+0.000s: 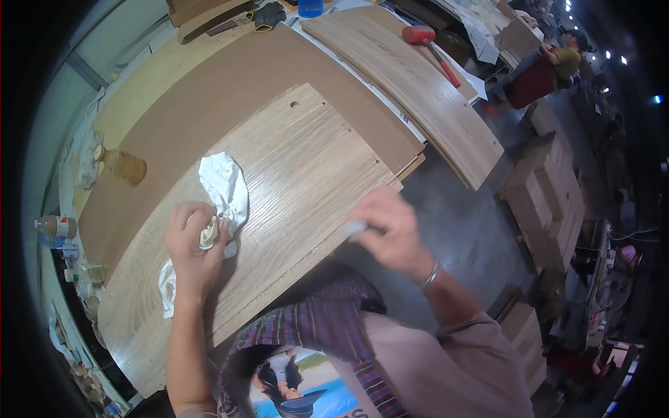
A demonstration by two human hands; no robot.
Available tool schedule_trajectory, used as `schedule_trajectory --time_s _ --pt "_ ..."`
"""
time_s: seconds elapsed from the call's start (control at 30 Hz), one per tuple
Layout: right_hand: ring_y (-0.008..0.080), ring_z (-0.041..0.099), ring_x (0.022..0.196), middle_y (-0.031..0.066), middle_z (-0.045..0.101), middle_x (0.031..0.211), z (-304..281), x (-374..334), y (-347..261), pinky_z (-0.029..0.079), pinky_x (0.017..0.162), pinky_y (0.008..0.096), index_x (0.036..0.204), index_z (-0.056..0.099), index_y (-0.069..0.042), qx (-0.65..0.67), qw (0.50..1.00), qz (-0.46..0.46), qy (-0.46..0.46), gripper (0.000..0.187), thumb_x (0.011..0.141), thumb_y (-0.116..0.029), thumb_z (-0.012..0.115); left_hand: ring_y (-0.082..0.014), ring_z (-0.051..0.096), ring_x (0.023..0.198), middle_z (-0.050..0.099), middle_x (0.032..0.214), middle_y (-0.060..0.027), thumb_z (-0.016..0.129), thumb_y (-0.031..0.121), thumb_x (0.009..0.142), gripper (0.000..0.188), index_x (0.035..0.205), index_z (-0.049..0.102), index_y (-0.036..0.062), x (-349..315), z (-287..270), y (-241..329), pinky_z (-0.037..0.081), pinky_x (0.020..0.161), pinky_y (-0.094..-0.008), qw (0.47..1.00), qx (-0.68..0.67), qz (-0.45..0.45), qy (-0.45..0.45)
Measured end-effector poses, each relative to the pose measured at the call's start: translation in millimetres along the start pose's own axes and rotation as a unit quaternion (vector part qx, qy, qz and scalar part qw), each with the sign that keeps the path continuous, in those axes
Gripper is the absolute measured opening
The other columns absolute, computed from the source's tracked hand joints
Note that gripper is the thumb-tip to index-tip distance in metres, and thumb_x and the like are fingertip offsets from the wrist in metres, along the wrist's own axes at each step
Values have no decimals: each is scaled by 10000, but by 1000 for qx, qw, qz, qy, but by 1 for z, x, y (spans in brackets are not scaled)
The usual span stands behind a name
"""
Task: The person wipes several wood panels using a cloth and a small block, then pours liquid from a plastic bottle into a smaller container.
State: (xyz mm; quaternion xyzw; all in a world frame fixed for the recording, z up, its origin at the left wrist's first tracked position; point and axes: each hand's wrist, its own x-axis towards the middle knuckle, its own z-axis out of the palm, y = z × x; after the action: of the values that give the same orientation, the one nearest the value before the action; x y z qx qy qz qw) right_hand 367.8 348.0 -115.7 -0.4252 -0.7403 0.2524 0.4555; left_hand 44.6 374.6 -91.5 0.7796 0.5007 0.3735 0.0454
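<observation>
A wood-grain panel point(293, 174) lies in front of me, with small holes near its far right end. My left hand point(189, 240) is closed around a crumpled white cloth point(224, 187) that spreads over the panel. Between its thumb and fingers a cream-coloured fold or piece shows; I cannot tell whether it is part of the cloth. At the panel's near long edge, toward its right end, my right hand point(394, 233) pinches a small greyish-white piece point(356, 227). This hand is slightly blurred, and the piece's kind cannot be made out.
Brown cardboard point(167, 125) lies under the panel. An amber jar point(122, 164) stands at the left, with several bottles beyond. More wood-grain boards point(418, 90) and a red mallet point(419, 35) are at the far right. Another person point(550, 70) stands in the background.
</observation>
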Motion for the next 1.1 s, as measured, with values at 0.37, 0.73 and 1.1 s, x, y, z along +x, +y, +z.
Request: schedule_trajectory --time_s 0.37,0.73,1.1 --pt "258 629 778 97 701 878 19 18 -50 495 709 355 976 719 -30 -7 992 -109 68 370 633 10 851 -300 635 786 683 890 -131 761 193 786 308 1045 709 35 -13 -8 36 498 713 -379 988 -147 -37 -24" --pt "363 603 1010 159 640 1124 90 26 -91 506 880 441 1205 608 -18 47 984 -158 -72 597 652 -59 828 -279 618 790 667 862 -118 765 120 756 186 903 701 26 -48 -84 48 487 696 -375 994 -96 -15 41" --pt "483 494 1286 287 470 1444 182 21 -130 430 1076 531 1319 531 51 -148 872 -308 -351 792 654 -253 834 -196 629 965 662 1089 -145 529 105 1004 287 1201 584 -97 -231 -272 38 499 887 -321 849 55 -212 480"
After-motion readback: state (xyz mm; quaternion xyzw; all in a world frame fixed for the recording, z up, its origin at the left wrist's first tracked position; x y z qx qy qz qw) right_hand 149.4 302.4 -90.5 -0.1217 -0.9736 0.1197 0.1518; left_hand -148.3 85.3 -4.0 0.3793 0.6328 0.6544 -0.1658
